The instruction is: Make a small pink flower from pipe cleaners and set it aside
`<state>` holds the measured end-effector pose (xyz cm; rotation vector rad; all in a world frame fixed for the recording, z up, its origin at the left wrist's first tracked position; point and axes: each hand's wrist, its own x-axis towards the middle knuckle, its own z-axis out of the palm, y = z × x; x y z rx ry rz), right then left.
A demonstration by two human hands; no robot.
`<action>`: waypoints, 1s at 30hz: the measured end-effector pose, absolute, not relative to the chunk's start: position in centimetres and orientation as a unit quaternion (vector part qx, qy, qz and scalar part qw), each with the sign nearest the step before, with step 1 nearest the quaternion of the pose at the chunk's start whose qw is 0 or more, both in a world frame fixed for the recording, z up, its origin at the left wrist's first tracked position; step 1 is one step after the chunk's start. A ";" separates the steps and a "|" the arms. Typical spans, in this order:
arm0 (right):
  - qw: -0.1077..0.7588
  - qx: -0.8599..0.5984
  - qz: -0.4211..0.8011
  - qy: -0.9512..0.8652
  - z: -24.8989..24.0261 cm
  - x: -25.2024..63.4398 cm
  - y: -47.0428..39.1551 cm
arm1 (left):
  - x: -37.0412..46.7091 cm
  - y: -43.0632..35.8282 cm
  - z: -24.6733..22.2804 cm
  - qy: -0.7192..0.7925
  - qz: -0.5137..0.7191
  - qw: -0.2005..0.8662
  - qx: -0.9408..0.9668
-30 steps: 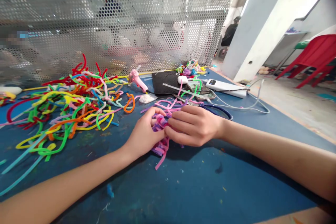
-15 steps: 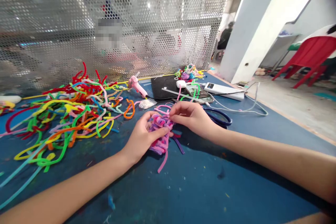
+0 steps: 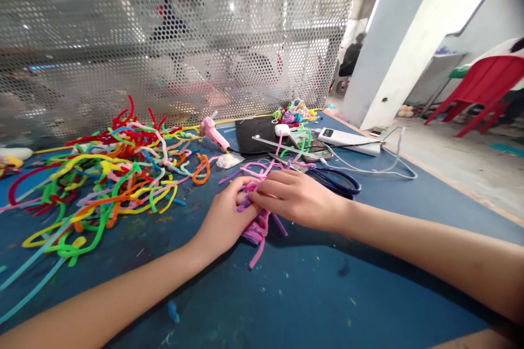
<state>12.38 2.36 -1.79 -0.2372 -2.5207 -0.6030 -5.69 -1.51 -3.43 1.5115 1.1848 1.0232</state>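
Note:
A bundle of pink and purple pipe cleaners [image 3: 256, 230], woven together, is held just above the blue table. My left hand [image 3: 228, 208] is closed round its left side, thumb across the front. My right hand [image 3: 295, 197] is closed over its upper right, fingertips pressed into the strands and hiding part of them. One pink end hangs down toward the table, and a purple end pokes out under my right hand. Beyond my hands lie loose pink and purple strands [image 3: 262, 168]. Dark blue scissor handles [image 3: 336, 181] rest right behind my right hand.
A tangled heap of multicoloured pipe cleaners [image 3: 118, 174] covers the left of the table [image 3: 311, 294]. Behind stand a pink glue gun [image 3: 214, 133], a black pad [image 3: 256, 138], a phone [image 3: 313, 147], a white power bank [image 3: 350, 142] with cable, and a perforated metal screen [image 3: 184, 38].
My right hand has shifted from pinching a strand at the bundle's upper right to lying over its top. Purple strands now show beyond my hands.

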 end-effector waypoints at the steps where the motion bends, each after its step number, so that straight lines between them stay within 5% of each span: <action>1: 0.251 -0.084 -0.235 -0.935 -1.7 12.4 2.3 | -5.7 -1.6 -3.5 0.486 0.412 0.446 0.629; 6: 0.246 -0.097 -0.168 -0.950 -1.4 12.5 2.4 | -5.5 -1.8 -3.1 0.481 0.419 0.474 0.606; 12: 0.356 -0.313 0.469 -0.745 -2.1 12.0 3.6 | -5.8 -1.6 -2.9 0.427 0.479 0.556 0.528; 15: 0.349 -0.320 0.602 -0.643 -2.5 11.8 3.9 | -5.8 -1.5 -3.1 0.425 0.484 0.568 0.512; 17: 0.365 -0.324 0.534 -0.690 -2.4 11.8 3.8 | -5.7 -1.5 -3.0 0.437 0.469 0.568 0.517; 21: 0.381 -0.231 0.213 -0.870 -1.5 12.0 2.9 | -5.5 -1.5 -3.2 0.456 0.420 0.538 0.571; 30: 0.142 -0.184 -0.086 -0.969 1.1 11.5 1.3 | -5.3 -2.1 -3.2 0.503 0.360 0.348 0.704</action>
